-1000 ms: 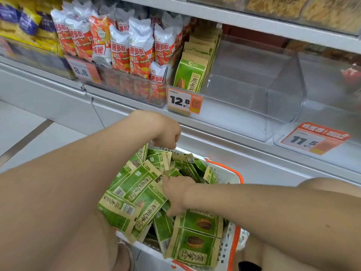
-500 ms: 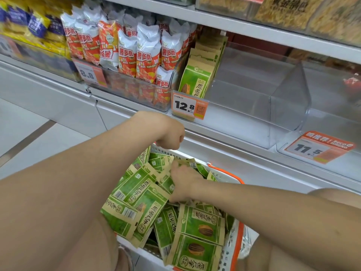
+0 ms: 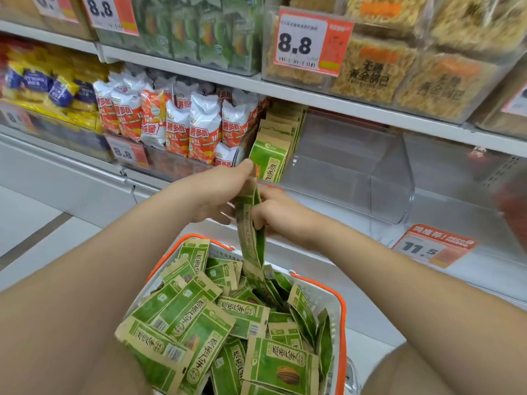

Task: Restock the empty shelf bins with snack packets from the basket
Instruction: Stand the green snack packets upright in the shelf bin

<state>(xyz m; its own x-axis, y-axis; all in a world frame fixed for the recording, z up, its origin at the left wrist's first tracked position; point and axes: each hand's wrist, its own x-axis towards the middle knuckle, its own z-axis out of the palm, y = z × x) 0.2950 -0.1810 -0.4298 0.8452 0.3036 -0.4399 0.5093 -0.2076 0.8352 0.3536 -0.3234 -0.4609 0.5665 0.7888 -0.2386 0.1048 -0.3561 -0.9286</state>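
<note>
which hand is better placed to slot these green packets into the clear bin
Likely right. The right hand grips the green packets on the side facing the half-empty clear bin; the left hand pinches their top, farther away.

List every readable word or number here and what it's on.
"8.8": top-left tag
"8.8": top-middle tag
"8.8": lower-left tag
"11.5": right tag
"薯多脆": red bags
"无糖黄金锅巴": boxes
"原香瓜子": green packets
Small print on tags and packets: too small to read.
</note>
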